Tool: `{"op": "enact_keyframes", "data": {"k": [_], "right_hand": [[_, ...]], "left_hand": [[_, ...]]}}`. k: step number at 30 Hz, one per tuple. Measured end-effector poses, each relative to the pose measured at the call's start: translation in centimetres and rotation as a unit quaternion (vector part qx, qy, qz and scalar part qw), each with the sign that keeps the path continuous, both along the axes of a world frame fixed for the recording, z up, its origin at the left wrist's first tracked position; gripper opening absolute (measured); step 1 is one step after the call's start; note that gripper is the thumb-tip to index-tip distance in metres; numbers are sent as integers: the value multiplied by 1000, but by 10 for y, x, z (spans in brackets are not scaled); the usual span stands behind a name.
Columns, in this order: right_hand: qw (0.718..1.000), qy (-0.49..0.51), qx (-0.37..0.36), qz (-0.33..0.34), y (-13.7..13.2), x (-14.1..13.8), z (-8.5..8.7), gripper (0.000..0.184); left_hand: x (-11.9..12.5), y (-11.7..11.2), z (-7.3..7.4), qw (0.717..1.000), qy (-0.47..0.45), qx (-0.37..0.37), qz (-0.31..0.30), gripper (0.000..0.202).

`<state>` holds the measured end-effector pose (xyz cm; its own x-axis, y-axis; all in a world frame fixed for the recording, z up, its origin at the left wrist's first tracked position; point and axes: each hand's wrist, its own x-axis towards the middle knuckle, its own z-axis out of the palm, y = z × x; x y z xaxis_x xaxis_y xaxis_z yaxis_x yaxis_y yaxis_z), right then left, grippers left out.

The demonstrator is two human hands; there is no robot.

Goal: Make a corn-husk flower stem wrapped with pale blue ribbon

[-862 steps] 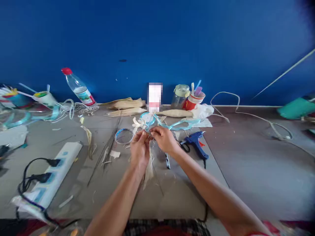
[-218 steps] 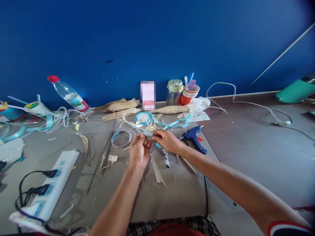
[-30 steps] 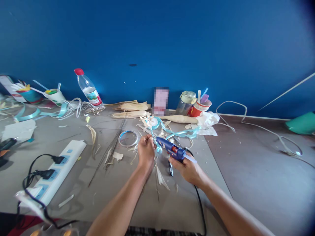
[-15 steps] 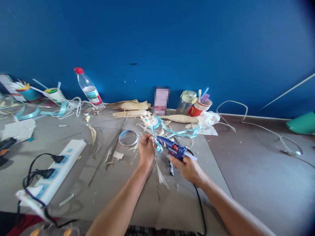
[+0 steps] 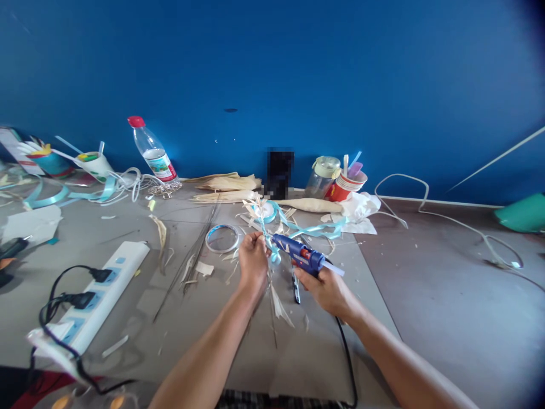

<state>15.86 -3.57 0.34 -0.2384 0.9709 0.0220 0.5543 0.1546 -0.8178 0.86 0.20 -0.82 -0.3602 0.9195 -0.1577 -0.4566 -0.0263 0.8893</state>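
Observation:
My left hand point(image 5: 254, 255) is closed, pinching the stem of a dried-husk flower point(image 5: 259, 211) wrapped in light blue ribbon. A loose end of that ribbon point(image 5: 275, 255) hangs just right of my fingertips. In my right hand point(image 5: 326, 287) is a blue hot glue gun point(image 5: 300, 253), my fingers wrapped round its handle. Its nozzle points left, close to the wrapped stem; I cannot tell whether it touches. A clear glue stick sticks out of its back, and its black cord runs down to the table's front edge. Beneath the gun lies a utility knife point(image 5: 296, 289).
A roll of tape point(image 5: 222, 238), thin wires point(image 5: 187, 255) and husk scraps lie left of my hands. Farther left is a power strip point(image 5: 96, 298) with plugs. Along the blue wall stand a bottle point(image 5: 155, 156), a blurred-out dark upright object point(image 5: 279, 173), a jar point(image 5: 322, 176) and a red cup point(image 5: 347, 186).
The glue gun has shifted slightly right with my right hand. My left hand stays in place on the stem. The blurred upright object by the wall has turned from pink to dark.

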Motion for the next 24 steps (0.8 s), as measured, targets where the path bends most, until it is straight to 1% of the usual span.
{"op": "enact_keyframes", "data": {"k": [4,9,13,16,21,24], "right_hand": [[1000,-1,1,10,1,-2,1,28],[1000,-12,9,-3,2,-1,-3,30],[1000,-9,9,3,0,-1,-1,30],[1000,-9,3,9,-1,-2,1,29],[1000,-16,0,-5,0,-1,-1,29],[1000,-16,0,10,1,-1,-2,29]], "left_hand": [[0,1,-1,1000,0,3,2,6],[0,1,-3,1000,4,0,-2,8],[0,1,-4,1000,3,-4,0,8],[0,1,-4,1000,-5,-1,4,8],[1,1,0,1000,-8,-2,7,9],[1,1,0,1000,-13,-2,7,9]]}}
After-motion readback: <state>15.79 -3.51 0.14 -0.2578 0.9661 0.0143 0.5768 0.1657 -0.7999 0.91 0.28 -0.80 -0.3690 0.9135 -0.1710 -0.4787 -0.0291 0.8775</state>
